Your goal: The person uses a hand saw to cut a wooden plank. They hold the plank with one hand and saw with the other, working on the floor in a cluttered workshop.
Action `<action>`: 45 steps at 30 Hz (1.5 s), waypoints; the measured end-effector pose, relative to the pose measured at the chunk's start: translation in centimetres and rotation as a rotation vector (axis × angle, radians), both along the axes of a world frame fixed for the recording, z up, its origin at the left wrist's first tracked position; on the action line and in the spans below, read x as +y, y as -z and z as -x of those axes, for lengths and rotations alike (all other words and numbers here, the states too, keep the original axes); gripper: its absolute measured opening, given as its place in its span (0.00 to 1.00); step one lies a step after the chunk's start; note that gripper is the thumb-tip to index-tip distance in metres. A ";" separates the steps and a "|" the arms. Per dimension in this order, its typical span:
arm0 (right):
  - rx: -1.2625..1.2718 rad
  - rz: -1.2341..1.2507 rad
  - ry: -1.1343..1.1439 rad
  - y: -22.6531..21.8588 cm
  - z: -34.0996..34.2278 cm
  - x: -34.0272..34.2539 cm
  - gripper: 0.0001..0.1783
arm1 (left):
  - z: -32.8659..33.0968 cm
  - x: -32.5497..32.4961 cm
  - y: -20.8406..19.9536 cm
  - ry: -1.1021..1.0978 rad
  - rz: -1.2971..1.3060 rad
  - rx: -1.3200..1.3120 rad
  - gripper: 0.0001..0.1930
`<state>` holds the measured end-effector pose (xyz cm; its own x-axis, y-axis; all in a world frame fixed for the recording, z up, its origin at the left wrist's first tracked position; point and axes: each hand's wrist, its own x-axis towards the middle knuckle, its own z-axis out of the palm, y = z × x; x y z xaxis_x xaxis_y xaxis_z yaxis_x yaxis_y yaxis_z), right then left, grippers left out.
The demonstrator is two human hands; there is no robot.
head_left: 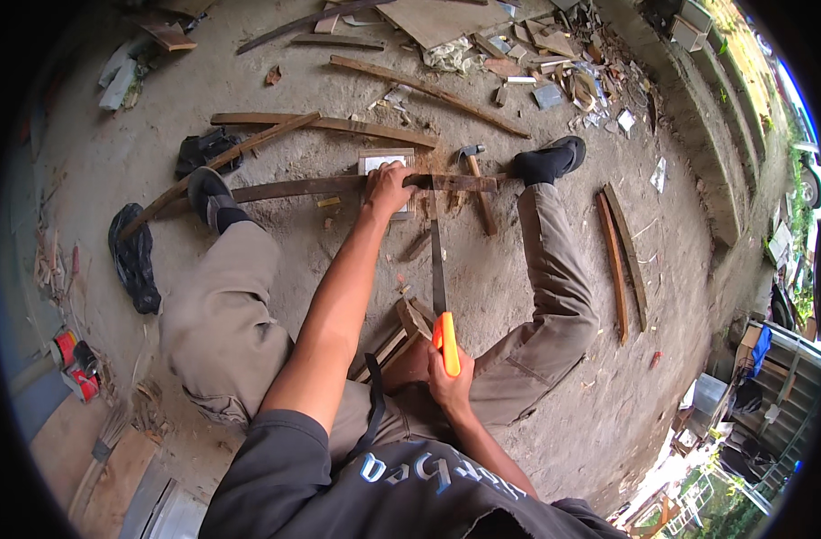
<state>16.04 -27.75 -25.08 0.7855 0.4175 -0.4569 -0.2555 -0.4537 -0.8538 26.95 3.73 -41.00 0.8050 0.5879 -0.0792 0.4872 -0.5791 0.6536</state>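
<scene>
While the right hand [451,375] holds the saw [438,278], the left hand [388,187] pins the strip of wood [294,189]

Close by, near half past five, the right fingers curl tight round the orange handle [445,344], likely to guide the saw well. Its blade [440,292] points up to twelve and meets the strip of wood just right of the left hand.

At twelve, the left fingers bend over the strip, gripping it down against a pale block [371,164]. That probably stops it from sliding. The block seems to lift the strip, giving the blade room.

The strip reaches toward ten, where the left foot [211,193] seems to rest on it. I cannot tell how hard it presses. The right foot [559,162] is out at two, so the legs [550,260] spread wide, maybe to make room for the arms. A hammer [470,151] lies at one, its handle passing below the strip.

Farther out, two thin boards [613,265] lie at three and a black bag [134,260] at nine. Farthest off, between one and two, is a heap of scraps [581,85].
</scene>
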 end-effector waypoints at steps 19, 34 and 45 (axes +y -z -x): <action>-0.052 -0.015 -0.025 1.0 -0.6 0.2 0.13 | 0.4 -0.3 -0.6 0.012 -0.039 0.037 0.18; -0.138 0.056 -0.095 -0.4 -0.8 -1.0 0.11 | 0.1 -0.6 -0.8 0.018 -0.046 0.029 0.19; -0.288 0.072 -0.054 2.8 -9.8 10.4 0.16 | -0.7 -0.5 -0.4 0.020 -0.068 0.044 0.18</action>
